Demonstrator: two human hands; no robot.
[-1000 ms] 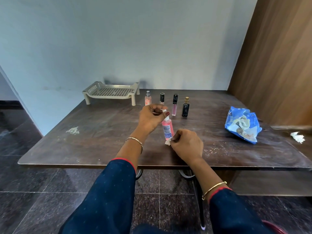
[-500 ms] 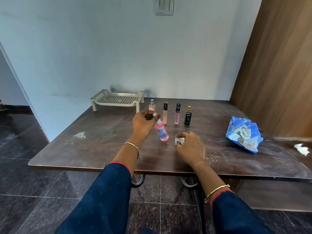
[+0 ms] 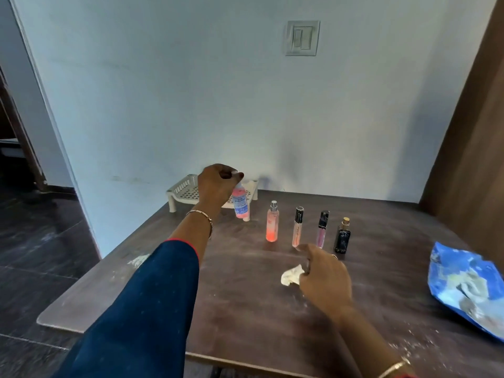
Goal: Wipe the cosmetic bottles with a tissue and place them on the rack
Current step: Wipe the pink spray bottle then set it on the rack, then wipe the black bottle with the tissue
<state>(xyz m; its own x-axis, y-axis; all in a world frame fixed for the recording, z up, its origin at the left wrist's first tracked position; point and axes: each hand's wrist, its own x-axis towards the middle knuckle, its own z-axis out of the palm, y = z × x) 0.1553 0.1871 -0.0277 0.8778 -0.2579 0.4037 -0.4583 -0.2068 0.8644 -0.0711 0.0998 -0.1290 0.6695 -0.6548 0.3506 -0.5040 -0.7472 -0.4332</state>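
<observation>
My left hand (image 3: 216,186) grips a pink bottle with a blue label (image 3: 240,204) by its white cap, hanging it in front of the white perforated rack (image 3: 182,190) at the table's far left. My right hand (image 3: 324,279) rests on the table with a crumpled white tissue (image 3: 291,275) pinched in its fingers. Beyond it several bottles stand in a row: a pink spray bottle (image 3: 272,226), a pale gloss tube with black cap (image 3: 297,227), a purple gloss tube (image 3: 322,230) and a dark bottle with gold cap (image 3: 343,237).
The dark wooden table (image 3: 245,309) is dusted with white specks. A blue plastic packet (image 3: 469,287) lies at the right edge. A wooden panel stands on the right, a pale wall with a switch plate (image 3: 302,38) behind, dark tiled floor to the left.
My left hand has carried the pink bottle away from me and leftward to the rack. My right hand stays low on the table with the tissue. The camera has tilted up.
</observation>
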